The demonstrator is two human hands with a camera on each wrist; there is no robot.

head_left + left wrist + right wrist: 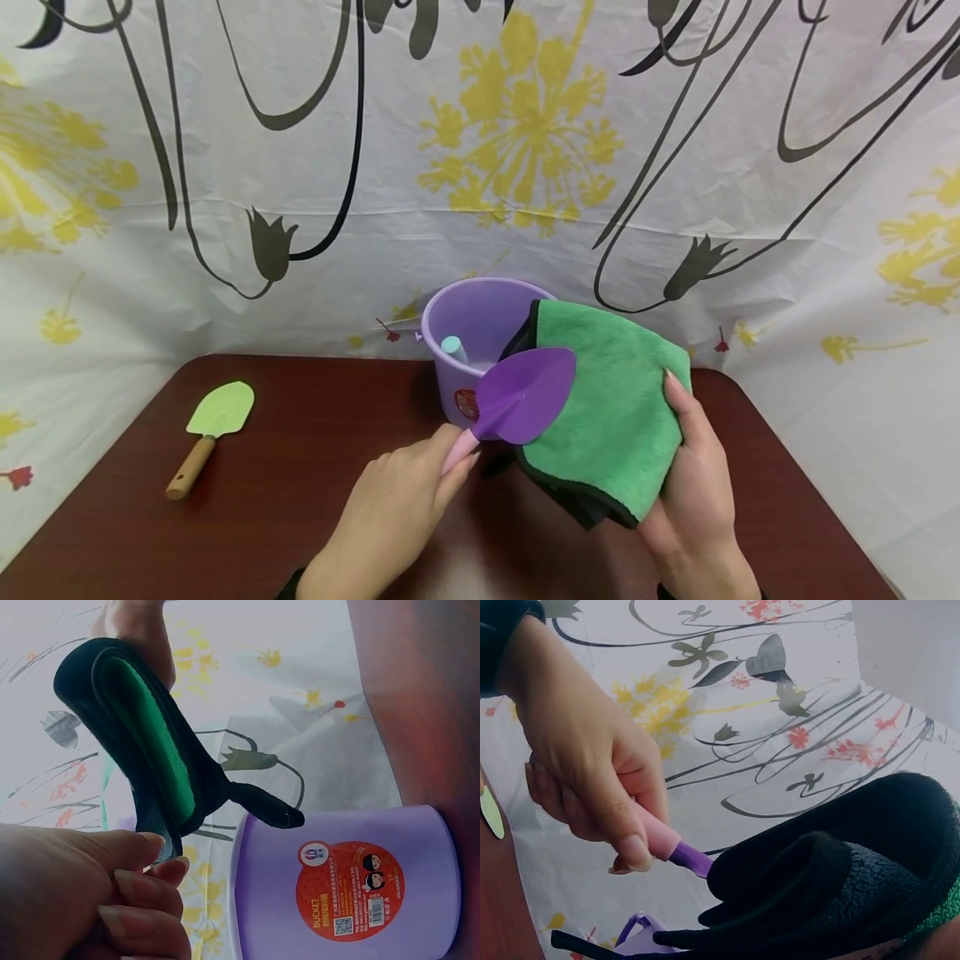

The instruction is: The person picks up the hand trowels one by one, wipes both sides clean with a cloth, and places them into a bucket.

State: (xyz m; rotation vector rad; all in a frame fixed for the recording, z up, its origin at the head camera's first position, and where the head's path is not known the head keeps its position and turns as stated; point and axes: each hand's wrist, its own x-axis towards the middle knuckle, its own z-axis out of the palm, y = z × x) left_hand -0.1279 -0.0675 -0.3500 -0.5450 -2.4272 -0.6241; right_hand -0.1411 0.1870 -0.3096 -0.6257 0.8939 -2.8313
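My left hand (393, 496) grips the pink handle (459, 450) of a purple hand trowel (528, 396). In the head view its blade overlaps the left part of a folded green cloth (611, 400) with black edging; whether they touch I cannot tell. My right hand (693, 475) holds this cloth from the right, thumb on top, other fingers hidden beneath. The cloth's dark side (810, 862) hides the blade in the right wrist view. Behind both hands stands a lilac bucket (453, 392), partly covered by trowel and cloth; a light blue rounded end (453, 346) shows inside it.
A light green trowel (222, 408) with a wooden handle lies on the left of the dark reddish-brown table (315, 433). A white patterned sheet (480, 167) hangs behind the table and along its sides. On the bucket's front is a red label (349, 891).
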